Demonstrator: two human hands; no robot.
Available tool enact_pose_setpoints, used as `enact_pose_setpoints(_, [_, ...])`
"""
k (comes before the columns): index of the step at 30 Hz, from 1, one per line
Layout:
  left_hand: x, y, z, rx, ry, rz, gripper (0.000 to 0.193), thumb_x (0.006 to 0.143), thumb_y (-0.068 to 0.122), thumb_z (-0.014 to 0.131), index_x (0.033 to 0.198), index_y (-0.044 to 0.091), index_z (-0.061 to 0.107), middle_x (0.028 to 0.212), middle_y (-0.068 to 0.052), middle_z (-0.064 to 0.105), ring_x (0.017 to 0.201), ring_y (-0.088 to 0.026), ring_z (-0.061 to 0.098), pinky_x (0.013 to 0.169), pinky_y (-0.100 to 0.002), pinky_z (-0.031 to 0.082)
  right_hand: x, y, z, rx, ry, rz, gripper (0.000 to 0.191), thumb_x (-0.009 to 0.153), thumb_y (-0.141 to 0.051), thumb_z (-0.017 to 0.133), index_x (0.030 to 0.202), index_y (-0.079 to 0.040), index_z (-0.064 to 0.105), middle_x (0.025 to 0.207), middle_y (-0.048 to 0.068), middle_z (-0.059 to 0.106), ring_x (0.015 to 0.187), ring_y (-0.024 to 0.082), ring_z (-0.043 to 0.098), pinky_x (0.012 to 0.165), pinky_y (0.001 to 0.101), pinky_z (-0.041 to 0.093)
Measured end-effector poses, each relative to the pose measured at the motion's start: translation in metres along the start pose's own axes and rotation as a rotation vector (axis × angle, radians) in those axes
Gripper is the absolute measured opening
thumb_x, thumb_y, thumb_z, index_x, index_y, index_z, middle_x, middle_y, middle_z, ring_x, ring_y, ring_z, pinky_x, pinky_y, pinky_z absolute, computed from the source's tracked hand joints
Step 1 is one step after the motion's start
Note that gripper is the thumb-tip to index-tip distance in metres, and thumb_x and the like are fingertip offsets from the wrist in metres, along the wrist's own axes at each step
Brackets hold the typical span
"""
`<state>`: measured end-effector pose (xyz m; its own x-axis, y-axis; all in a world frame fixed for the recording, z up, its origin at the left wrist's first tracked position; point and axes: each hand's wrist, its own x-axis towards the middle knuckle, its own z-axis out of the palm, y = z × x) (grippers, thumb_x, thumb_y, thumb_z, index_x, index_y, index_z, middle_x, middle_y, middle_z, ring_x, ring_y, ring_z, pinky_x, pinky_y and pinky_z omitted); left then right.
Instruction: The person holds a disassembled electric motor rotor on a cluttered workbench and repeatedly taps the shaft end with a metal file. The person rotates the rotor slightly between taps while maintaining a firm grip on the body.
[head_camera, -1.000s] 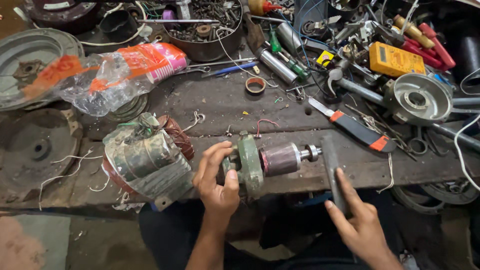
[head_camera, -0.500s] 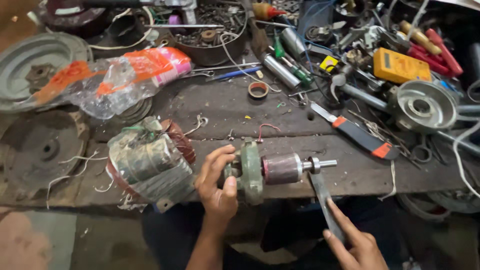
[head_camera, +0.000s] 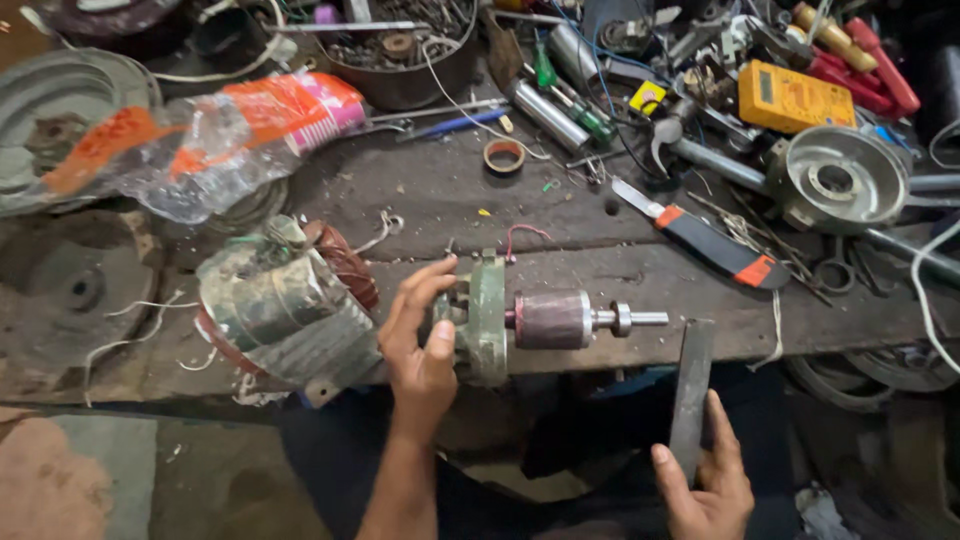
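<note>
The left hand (head_camera: 420, 345) sits at the near edge of the workbench (head_camera: 440, 190), its fingers curled around the green end cover (head_camera: 482, 318) of a motor rotor (head_camera: 552, 319), thumb pressed on the cover's near side and fingertips spread over its far side. The rotor lies on its side, its reddish-brown core pointing right and its bare steel shaft (head_camera: 640, 319) sticking out further right with a small collar on it. Just left of the hand rests a stator (head_camera: 285, 305), a dirty housing with copper windings showing at its far end and loose white wires trailing from it. The right hand (head_camera: 708, 485) is below the bench edge, near and right of the rotor, fingers closed on the lower end of a flat dark metal bar (head_camera: 692, 385) that stands almost upright, its top close to the bench edge and well short of the shaft. Farther back on the bench lie a knife (head_camera: 700, 232) with an orange-and-black handle, a roll of tape (head_camera: 504, 156), a yellow meter (head_camera: 796, 97), a grey round motor cover (head_camera: 838, 180) on the right and a crumpled plastic bag (head_camera: 200, 140) on the left.
</note>
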<state>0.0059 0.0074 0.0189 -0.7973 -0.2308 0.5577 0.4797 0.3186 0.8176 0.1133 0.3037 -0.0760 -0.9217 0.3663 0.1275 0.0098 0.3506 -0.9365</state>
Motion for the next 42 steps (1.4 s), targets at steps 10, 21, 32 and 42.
enact_pose_setpoints(10, [-0.011,0.003,0.012,-0.015,0.084,0.013,0.030,0.094,0.011,0.052,0.114,-0.001,0.070,0.137,-0.019,0.064,0.126,-0.030,0.063,0.111,-0.040,0.047,0.050,-0.058,0.026,-0.164,-0.296,-0.165,0.078,0.091,-0.015,0.068,0.160,-0.008,0.033,0.057,0.007,0.051,0.047,0.010,0.041,0.043,0.0291,0.039])
enact_pose_setpoints(21, [-0.013,-0.004,0.014,0.154,0.110,0.190,0.035,0.091,0.021,0.051,0.113,-0.002,0.067,0.128,-0.021,0.064,0.118,-0.035,0.066,0.104,-0.044,0.054,0.035,-0.055,0.020,-0.296,-0.296,-0.212,0.073,0.091,-0.020,0.065,0.157,-0.010,0.034,0.052,0.014,0.053,0.038,0.015,0.048,0.042,0.0320,0.042])
enact_pose_setpoints(32, [-0.013,-0.003,0.012,0.225,0.119,0.225,0.034,0.089,0.021,0.055,0.110,-0.003,0.067,0.125,-0.023,0.065,0.114,-0.038,0.067,0.102,-0.046,0.055,0.089,-0.101,0.029,-0.377,-0.363,-0.114,0.078,0.088,-0.026,0.070,0.158,-0.023,0.036,0.047,0.017,0.053,0.035,0.020,0.046,0.042,0.0363,0.042])
enact_pose_setpoints(42, [-0.010,-0.003,0.009,0.203,0.061,0.254,0.041,0.085,0.029,0.059,0.113,-0.001,0.065,0.126,-0.022,0.061,0.117,-0.038,0.063,0.103,-0.047,0.052,0.061,-0.080,0.025,-0.445,-0.326,-0.128,0.084,0.084,-0.025,0.072,0.159,-0.018,0.033,0.047,0.017,0.055,0.032,0.025,0.053,0.041,0.0384,0.044])
